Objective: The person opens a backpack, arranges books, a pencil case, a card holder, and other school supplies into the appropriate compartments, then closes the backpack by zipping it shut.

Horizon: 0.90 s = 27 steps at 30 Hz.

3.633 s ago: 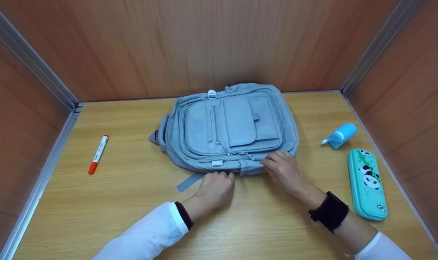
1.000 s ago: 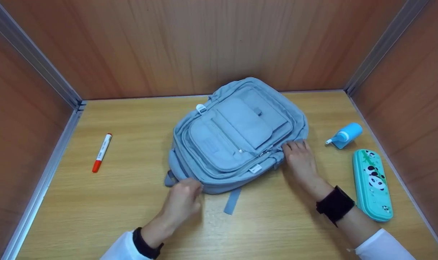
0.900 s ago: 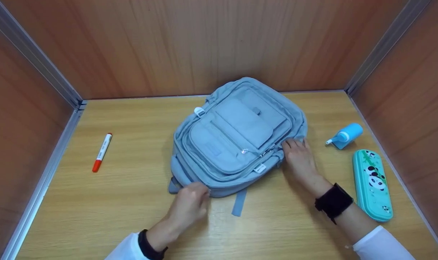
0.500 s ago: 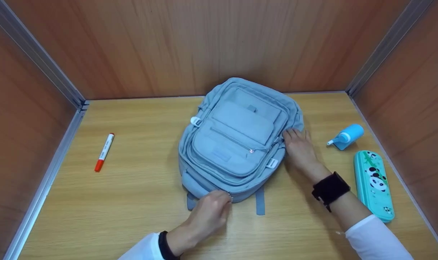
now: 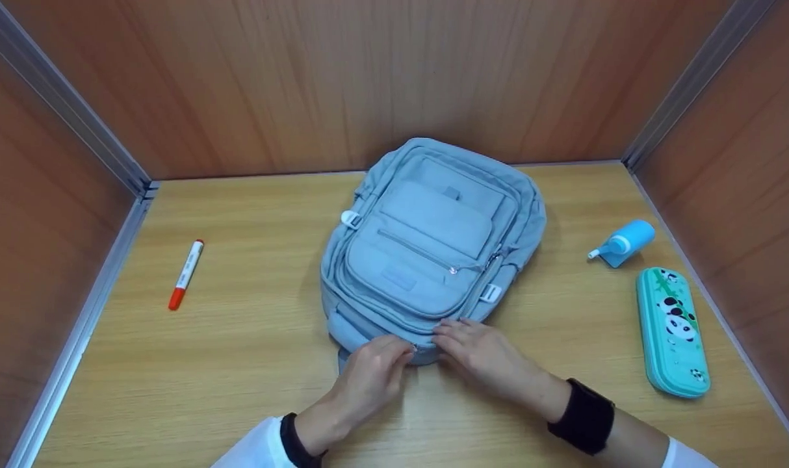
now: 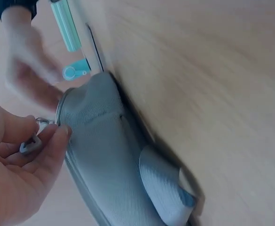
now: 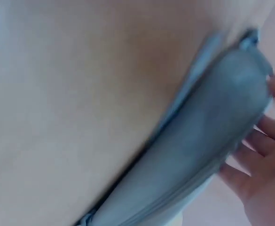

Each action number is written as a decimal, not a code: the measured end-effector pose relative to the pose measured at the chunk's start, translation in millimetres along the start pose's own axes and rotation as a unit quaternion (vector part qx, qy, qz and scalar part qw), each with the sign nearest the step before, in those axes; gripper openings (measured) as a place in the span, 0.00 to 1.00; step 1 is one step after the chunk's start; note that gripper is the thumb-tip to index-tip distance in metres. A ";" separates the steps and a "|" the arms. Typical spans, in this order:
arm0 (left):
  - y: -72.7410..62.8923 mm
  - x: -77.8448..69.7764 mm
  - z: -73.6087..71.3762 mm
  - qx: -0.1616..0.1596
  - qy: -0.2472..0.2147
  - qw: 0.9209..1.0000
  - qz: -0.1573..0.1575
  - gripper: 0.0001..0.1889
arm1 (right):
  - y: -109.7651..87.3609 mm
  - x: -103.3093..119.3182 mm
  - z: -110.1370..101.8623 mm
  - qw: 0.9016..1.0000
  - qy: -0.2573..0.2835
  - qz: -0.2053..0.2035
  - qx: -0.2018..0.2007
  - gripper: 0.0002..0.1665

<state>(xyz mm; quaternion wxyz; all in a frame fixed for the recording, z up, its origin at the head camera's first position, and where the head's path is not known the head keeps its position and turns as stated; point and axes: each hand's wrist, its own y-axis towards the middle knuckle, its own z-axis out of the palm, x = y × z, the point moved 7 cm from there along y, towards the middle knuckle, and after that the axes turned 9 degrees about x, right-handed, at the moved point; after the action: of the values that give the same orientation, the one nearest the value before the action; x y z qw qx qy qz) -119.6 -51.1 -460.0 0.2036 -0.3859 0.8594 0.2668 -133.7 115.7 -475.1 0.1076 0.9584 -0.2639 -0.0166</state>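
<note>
Pinching zipper pull (image 6: 31, 149) was left hand (image 5: 374, 370); right hand (image 5: 485, 357), fingers spread, touched backpack (image 5: 375, 263); zipper work looked unfinished, red-capped marker (image 5: 186, 273) lay outside

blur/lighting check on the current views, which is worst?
Right wrist: likely worst, backpack soft throughout, tabletop hazy. Left wrist: right hand blurred, left hand clearer. Head: mostly crisp, even light, soft shadow on the back wall behind the backpack.
</note>
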 end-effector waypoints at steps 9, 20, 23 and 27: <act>-3.7 33.3 -29.6 -0.070 0.046 0.996 -0.044 0.09 | -0.6 -4.9 -6.5 0.999 0.003 -0.013 -0.031 0.08; -6.7 107.6 -79.2 -0.091 0.011 0.977 -0.192 0.07 | -6.8 -7.3 -7.0 0.999 0.024 -0.006 -0.020 0.08; -4.1 121.8 -90.2 -0.088 0.018 0.973 -0.214 0.07 | -9.9 -8.2 -7.5 1.000 0.021 -0.001 -0.007 0.09; -1.5 138.3 -97.2 -0.079 0.032 0.969 -0.230 0.06 | -14.3 -11.2 -8.3 0.999 0.029 0.012 0.006 0.11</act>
<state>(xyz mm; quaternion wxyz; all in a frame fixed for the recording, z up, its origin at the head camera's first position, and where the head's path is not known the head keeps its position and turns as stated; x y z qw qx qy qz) -218.0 -188.4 -462.0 0.2011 -0.5964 0.7298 0.2670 -135.4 135.0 -470.3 0.1100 0.9558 -0.2724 0.0145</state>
